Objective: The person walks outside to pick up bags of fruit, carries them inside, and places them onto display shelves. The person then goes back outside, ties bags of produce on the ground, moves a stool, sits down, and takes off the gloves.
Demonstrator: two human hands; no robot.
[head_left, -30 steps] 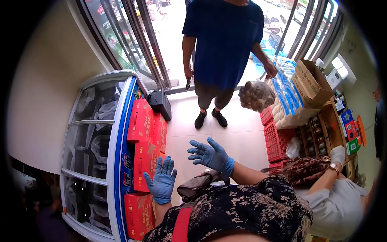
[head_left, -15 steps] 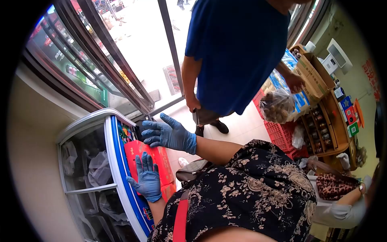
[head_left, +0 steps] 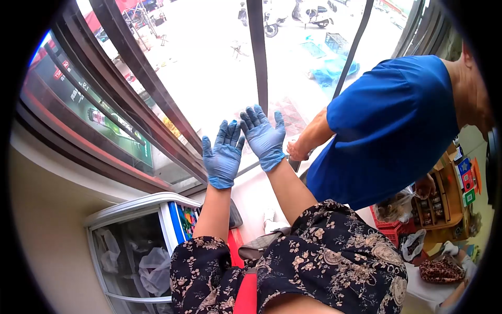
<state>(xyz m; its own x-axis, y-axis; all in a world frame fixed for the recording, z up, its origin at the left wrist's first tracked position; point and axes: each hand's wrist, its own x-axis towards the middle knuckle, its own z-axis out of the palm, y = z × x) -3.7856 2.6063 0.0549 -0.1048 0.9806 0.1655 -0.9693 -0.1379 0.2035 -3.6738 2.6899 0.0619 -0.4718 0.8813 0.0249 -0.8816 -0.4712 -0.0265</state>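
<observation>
By the glass doorway (head_left: 138, 65), the left hand (head_left: 222, 159) and right hand (head_left: 264, 137) are open, palms showing, before 1 dark door post (head_left: 258, 52); the freezer (head_left: 133, 248) is lower left, and a person in blue (head_left: 389, 125) stands to the right.

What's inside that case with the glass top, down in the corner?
Through the glass of the case you can see crumpled, see-through whitish bags. I can't tell what, if anything, is in them. The flowery sleeve hides part of the case.
</observation>
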